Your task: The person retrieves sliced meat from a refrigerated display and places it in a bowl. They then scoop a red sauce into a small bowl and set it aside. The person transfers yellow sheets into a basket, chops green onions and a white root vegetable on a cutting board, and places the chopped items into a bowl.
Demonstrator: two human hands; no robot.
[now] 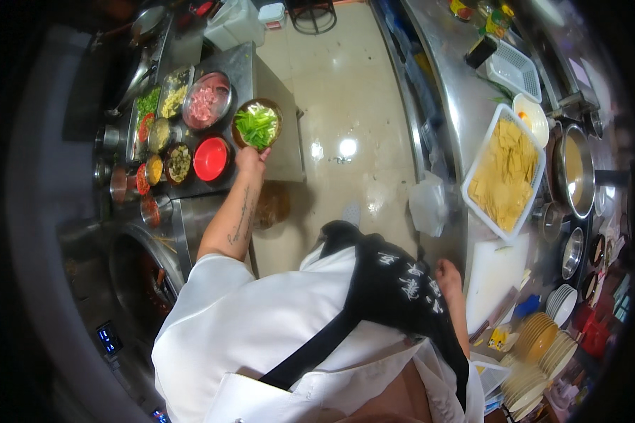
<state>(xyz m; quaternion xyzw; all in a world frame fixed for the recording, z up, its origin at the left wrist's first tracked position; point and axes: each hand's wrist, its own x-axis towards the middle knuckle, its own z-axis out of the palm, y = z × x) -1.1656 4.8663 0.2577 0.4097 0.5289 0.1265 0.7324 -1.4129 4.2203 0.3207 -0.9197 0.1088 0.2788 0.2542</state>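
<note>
The left hand (252, 161) grips the near rim of a bowl of chopped greens (257, 124) at the right edge of the worktop (243, 63), beside a red bowl (210, 158) and a bowl of pink meat (206, 100). Well apart, the right hand (449, 279) hangs near a white cutting board (497, 278); its grip cannot be told.

Head-worn wide fisheye, looking down
Close above the chest (282, 299), it takes in floor (346, 106) between left worktop (244, 62) and right worktop (441, 60).
</note>
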